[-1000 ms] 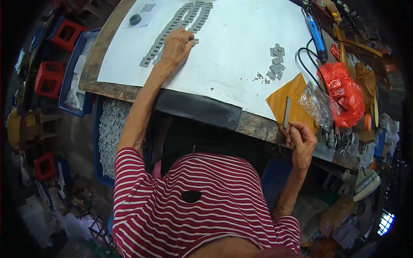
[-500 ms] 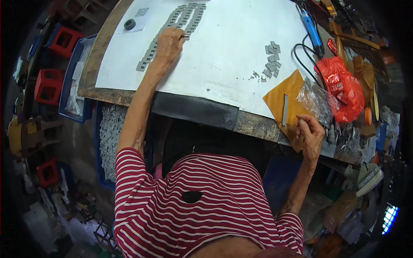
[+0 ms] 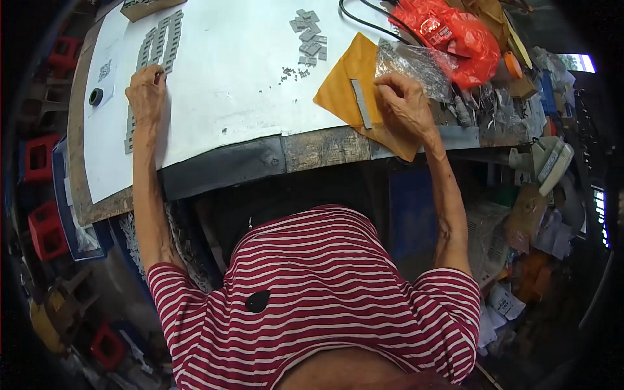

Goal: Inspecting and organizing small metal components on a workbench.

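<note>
My left hand rests at the left of the white-covered table, beside rows of small flat grey pieces. Its thumb and forefinger are pinched at the near end of one row; whatever sits between them is too small to tell. My right hand hovers over or rests on the right part of an orange-yellow sheet, fingers curled and thumb against forefinger, contents hidden. A narrow grey strip lies on that sheet. Farther off is a loose pile of grey pieces, with tiny bits scattered nearer me.
Clear plastic wrap and a red plastic bag crowd the table's right side, near a black cable. A dark ring-shaped roll lies at the far left. Red stools and a blue bin stand beside the table.
The view has swung to the right. My right hand has moved forward from the table's near edge to the orange-yellow sheet. My left hand stays pinched by the grey rows.
</note>
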The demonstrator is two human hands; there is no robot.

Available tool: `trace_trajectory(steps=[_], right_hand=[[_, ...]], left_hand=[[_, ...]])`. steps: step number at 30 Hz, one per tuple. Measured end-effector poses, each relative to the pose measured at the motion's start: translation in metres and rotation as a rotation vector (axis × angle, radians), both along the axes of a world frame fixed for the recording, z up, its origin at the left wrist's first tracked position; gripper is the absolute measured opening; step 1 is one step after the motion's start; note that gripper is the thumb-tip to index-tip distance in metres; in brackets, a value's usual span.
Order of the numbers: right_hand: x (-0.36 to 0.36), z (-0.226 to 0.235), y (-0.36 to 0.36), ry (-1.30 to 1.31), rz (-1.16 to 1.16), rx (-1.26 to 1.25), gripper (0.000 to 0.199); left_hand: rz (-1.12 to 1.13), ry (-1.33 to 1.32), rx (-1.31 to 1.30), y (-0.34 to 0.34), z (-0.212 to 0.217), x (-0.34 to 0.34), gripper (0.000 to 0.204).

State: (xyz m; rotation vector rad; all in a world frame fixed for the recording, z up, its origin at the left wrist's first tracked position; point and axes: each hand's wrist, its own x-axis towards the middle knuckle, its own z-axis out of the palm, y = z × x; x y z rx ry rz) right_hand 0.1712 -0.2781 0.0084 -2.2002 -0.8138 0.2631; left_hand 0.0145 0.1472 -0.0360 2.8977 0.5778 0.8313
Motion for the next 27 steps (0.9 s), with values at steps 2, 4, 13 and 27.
trace_trajectory(steps=[2,4,13,27], right_hand=[[0.002,-0.003,0.004,-0.076,0.041,-0.023,0.016],[0.002,-0.003,0.013,-0.206,0.102,-0.043,0.015],[0.008,-0.012,0.032,-0.532,0.288,-0.087,0.006],[0.011,-0.01,0.037,-0.763,0.427,-0.272,0.006]], left_hand=[[0.01,0.024,0.033,-0.007,0.005,-0.004,0.012],[-0.007,-0.021,0.077,-0.013,0.005,-0.008,0.011],[-0.286,-0.098,-0.406,-0.086,0.034,0.0,0.012],[-0.613,0.03,-0.45,-0.171,0.022,0.082,0.012]])
